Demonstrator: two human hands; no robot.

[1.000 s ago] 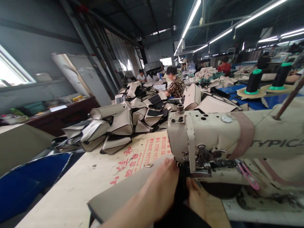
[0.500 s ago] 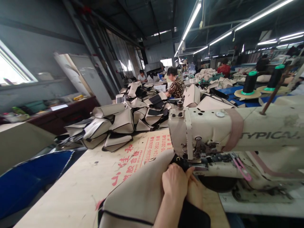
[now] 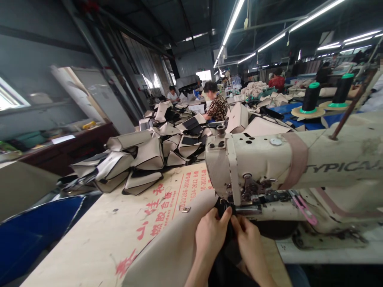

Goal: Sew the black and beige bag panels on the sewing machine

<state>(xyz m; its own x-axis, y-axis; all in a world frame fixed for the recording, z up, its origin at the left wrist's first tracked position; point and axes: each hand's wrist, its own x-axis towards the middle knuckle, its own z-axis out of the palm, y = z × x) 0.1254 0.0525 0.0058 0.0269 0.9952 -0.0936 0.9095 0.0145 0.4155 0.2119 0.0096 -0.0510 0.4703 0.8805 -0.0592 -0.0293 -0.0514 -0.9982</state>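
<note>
A beige bag (image 3: pixel 170 249) with black edging and a small metal clasp piece lies across the plywood, its top end at the sewing machine (image 3: pixel 254 159). My left hand (image 3: pixel 211 229) pinches the bag's black edge just below the machine's needle area, thumb pointing up toward it. Close beside it, my right hand (image 3: pixel 247 235) grips the same black material with thumb and fingers together. Black lining or fabric hangs down between the wrists. The needle and presser foot are partly hidden by the machine head and the dark material.
Finished-looking beige bags (image 3: pixel 146 155) are heaped behind the plywood board (image 3: pixel 98 239). Black thread cones (image 3: pixel 309 97) stand beyond the machine. A blue-lined container (image 3: pixel 38 227) sits at left. A co-worker (image 3: pixel 217 103) in a patterned top sits behind the heap.
My right hand has come out from behind the left and now shows beside it. The left hand has shifted slightly down and left, and the camera view has turned a little.
</note>
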